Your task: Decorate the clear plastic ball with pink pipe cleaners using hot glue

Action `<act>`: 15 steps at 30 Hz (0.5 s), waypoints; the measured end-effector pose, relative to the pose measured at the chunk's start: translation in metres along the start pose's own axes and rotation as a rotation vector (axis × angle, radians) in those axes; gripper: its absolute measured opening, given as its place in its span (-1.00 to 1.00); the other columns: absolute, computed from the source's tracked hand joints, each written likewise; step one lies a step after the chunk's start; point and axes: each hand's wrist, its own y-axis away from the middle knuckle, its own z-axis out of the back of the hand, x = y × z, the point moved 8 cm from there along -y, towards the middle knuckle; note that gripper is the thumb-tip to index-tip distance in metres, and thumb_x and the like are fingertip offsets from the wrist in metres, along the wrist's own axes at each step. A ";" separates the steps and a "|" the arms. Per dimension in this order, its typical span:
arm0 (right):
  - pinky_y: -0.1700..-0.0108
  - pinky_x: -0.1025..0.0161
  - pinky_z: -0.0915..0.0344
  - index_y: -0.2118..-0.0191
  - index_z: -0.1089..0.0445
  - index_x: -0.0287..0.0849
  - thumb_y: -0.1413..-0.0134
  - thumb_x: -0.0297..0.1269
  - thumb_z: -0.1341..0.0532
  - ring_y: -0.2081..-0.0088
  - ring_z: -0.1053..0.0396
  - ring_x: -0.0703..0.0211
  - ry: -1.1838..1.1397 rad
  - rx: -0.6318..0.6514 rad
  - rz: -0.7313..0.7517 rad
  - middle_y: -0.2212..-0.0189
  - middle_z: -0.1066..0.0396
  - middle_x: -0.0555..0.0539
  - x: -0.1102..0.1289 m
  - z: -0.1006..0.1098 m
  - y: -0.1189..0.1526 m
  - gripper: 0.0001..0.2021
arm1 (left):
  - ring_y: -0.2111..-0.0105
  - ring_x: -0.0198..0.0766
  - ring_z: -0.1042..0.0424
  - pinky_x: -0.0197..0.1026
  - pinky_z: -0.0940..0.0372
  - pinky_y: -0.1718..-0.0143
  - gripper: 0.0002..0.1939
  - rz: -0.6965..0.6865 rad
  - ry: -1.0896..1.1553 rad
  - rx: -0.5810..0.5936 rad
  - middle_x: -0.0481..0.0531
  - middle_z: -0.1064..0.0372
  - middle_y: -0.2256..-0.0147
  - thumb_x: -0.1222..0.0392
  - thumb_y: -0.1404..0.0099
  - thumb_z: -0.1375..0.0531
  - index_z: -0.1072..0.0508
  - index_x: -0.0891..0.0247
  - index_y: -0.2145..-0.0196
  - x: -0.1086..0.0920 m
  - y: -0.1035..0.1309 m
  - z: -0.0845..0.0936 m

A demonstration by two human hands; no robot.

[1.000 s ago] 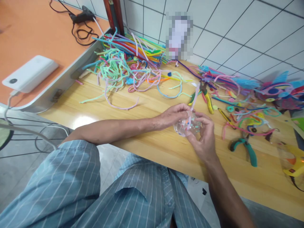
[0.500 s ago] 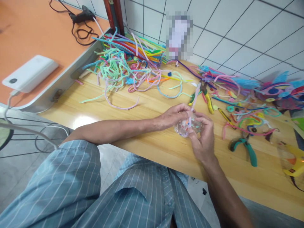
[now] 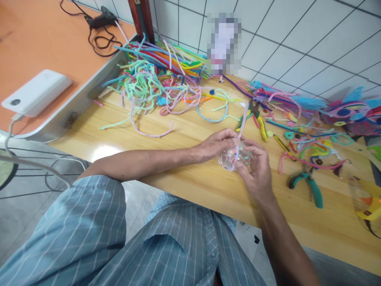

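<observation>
Between my hands is a clear, rounded plastic-looking object (image 3: 228, 159) with small coloured specks; its exact kind is unclear. A pale lilac pipe cleaner (image 3: 243, 121) runs across it, one end pointing up toward the wall. My left hand (image 3: 222, 145) pinches the pipe cleaner at the object's upper edge, thumb and fingers closed. From the right, my right hand (image 3: 258, 169) is closed round the object's side, its thumb near the strip's lower part. The fingers partly cover the object. Just beyond my hands lie yellow-and-black-handled pliers (image 3: 262, 128).
Piled pipe cleaners (image 3: 145, 83) lie at the back left, more bundles (image 3: 276, 95) along the tiled wall. Teal-handled pliers (image 3: 314, 190) and a yellow tool (image 3: 370, 198) are at right. A white power bank (image 3: 37, 93) sits on an orange surface. A blurred phone-like thing (image 3: 224, 43) leans against the wall.
My right hand has shifted slightly right, and its thumb has moved a little lower. More of the lilac pipe cleaner shows lying across the clear object. My left hand is nearly still.
</observation>
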 end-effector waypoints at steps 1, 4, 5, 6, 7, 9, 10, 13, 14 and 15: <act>-0.39 -0.26 -0.29 -0.14 -0.33 0.08 -0.18 -0.20 -0.39 -0.39 -0.28 -0.14 -0.009 -0.006 0.004 -0.29 -0.33 -0.18 0.001 0.000 0.000 -0.56 | 0.35 -0.38 -0.38 -0.29 -0.29 0.27 -0.42 -0.001 0.000 -0.002 -0.07 -0.42 0.32 -0.28 -0.12 -0.49 -0.43 0.26 0.25 0.000 0.000 0.000; -0.35 -0.22 -0.35 -0.12 -0.34 0.06 -0.15 -0.23 -0.41 -0.37 -0.31 -0.13 -0.032 -0.029 0.021 -0.27 -0.34 -0.18 0.004 0.000 -0.001 -0.56 | 0.35 -0.38 -0.38 -0.28 -0.28 0.25 -0.41 -0.006 -0.007 -0.005 -0.07 -0.43 0.32 -0.29 -0.12 -0.48 -0.43 0.26 0.25 0.000 0.000 0.000; -0.34 -0.22 -0.35 -0.11 -0.35 0.06 -0.15 -0.24 -0.41 -0.36 -0.32 -0.13 -0.036 -0.035 0.029 -0.26 -0.35 -0.18 0.005 0.000 -0.002 -0.56 | 0.34 -0.37 -0.38 -0.28 -0.29 0.25 -0.41 -0.010 -0.011 -0.006 -0.07 -0.43 0.31 -0.30 -0.13 -0.47 -0.44 0.26 0.24 0.000 0.000 0.000; -0.33 -0.22 -0.36 -0.11 -0.35 0.06 -0.14 -0.26 -0.41 -0.36 -0.33 -0.14 -0.038 -0.040 0.037 -0.25 -0.35 -0.18 0.006 0.000 -0.002 -0.56 | 0.33 -0.37 -0.39 -0.27 -0.29 0.24 -0.41 -0.013 -0.014 -0.006 -0.06 -0.43 0.30 -0.30 -0.13 -0.47 -0.44 0.27 0.24 0.000 0.000 0.000; -0.32 -0.22 -0.36 -0.10 -0.35 0.05 -0.14 -0.27 -0.41 -0.35 -0.33 -0.14 -0.038 -0.044 0.044 -0.24 -0.35 -0.19 0.007 0.000 -0.002 -0.56 | 0.32 -0.36 -0.39 -0.27 -0.29 0.24 -0.41 -0.015 -0.016 -0.005 -0.05 -0.44 0.29 -0.29 -0.13 -0.47 -0.44 0.27 0.23 0.000 0.000 0.000; -0.30 -0.21 -0.37 -0.10 -0.35 0.05 -0.13 -0.29 -0.41 -0.34 -0.34 -0.15 -0.036 -0.048 0.052 -0.23 -0.36 -0.19 0.008 0.000 -0.002 -0.56 | 0.32 -0.35 -0.39 -0.26 -0.29 0.24 -0.41 -0.015 -0.015 0.000 -0.04 -0.44 0.28 -0.29 -0.14 -0.47 -0.44 0.27 0.23 0.000 0.000 0.000; -0.29 -0.21 -0.38 -0.10 -0.35 0.04 -0.13 -0.29 -0.41 -0.34 -0.34 -0.15 -0.034 -0.048 0.051 -0.23 -0.36 -0.19 0.009 0.000 -0.002 -0.56 | 0.32 -0.35 -0.39 -0.26 -0.29 0.24 -0.42 -0.013 -0.013 0.005 -0.04 -0.44 0.28 -0.29 -0.14 -0.46 -0.44 0.26 0.23 0.000 0.000 0.000; -0.27 -0.16 -0.39 -0.09 -0.35 0.04 -0.10 -0.31 -0.42 -0.33 -0.34 -0.13 -0.040 -0.057 0.045 -0.22 -0.36 -0.19 0.010 0.000 -0.002 -0.55 | 0.33 -0.36 -0.38 -0.25 -0.29 0.24 -0.42 -0.006 -0.010 0.015 -0.05 -0.43 0.28 -0.29 -0.15 -0.46 -0.43 0.25 0.24 0.001 0.000 0.000; -0.26 -0.14 -0.40 -0.08 -0.36 0.03 -0.09 -0.31 -0.42 -0.33 -0.35 -0.12 -0.045 -0.063 0.042 -0.22 -0.37 -0.18 0.010 0.000 -0.003 -0.55 | 0.32 -0.36 -0.38 -0.25 -0.29 0.23 -0.43 -0.006 -0.010 0.014 -0.05 -0.43 0.28 -0.29 -0.15 -0.46 -0.42 0.25 0.24 0.001 0.000 0.000; -0.25 -0.11 -0.41 -0.07 -0.36 0.03 -0.08 -0.31 -0.43 -0.33 -0.35 -0.11 -0.052 -0.068 0.036 -0.21 -0.37 -0.18 0.010 0.000 -0.003 -0.55 | 0.32 -0.36 -0.38 -0.25 -0.28 0.23 -0.43 -0.006 -0.011 0.011 -0.05 -0.43 0.27 -0.28 -0.15 -0.46 -0.42 0.26 0.24 0.002 0.000 0.000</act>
